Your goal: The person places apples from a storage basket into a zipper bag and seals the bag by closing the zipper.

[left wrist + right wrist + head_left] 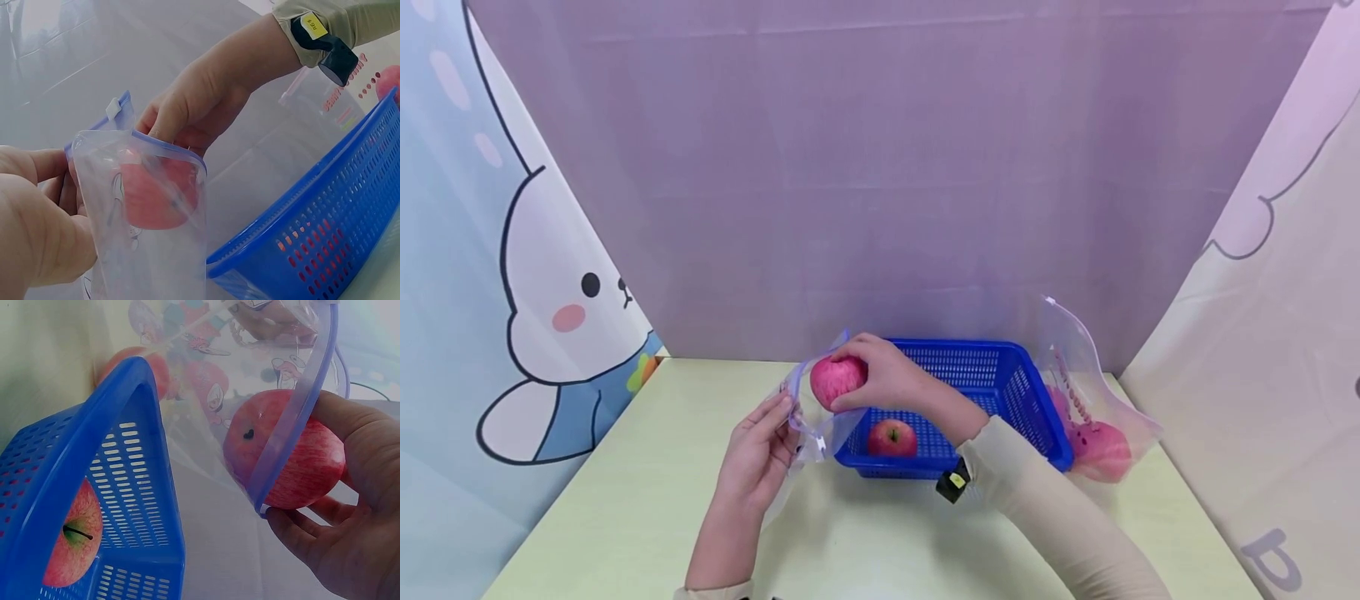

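The left hand (758, 454) hovers above the pale green tabletop (625, 500), its fingers (37, 164) curled and pinching the near edge of a clear zip bag (150, 250), which hangs open with its blue-edged mouth uppermost. Just beyond those fingers, at the bag's mouth, sits a pink apple (837, 379). The right hand (891, 377) grips this apple from above, fingers (300, 534) wrapped around its far side, and the wrist views show the apple partway inside the bag, the zip strip crossing its face. Below and to the right of the right hand's fingers stands a blue plastic basket (1000, 379) on the tabletop, with a second apple (892, 437) lying in it. Further right, touching the basket's far side, leans another clear bag (1093, 400) holding pink fruit (1101, 450), well apart from both hands.
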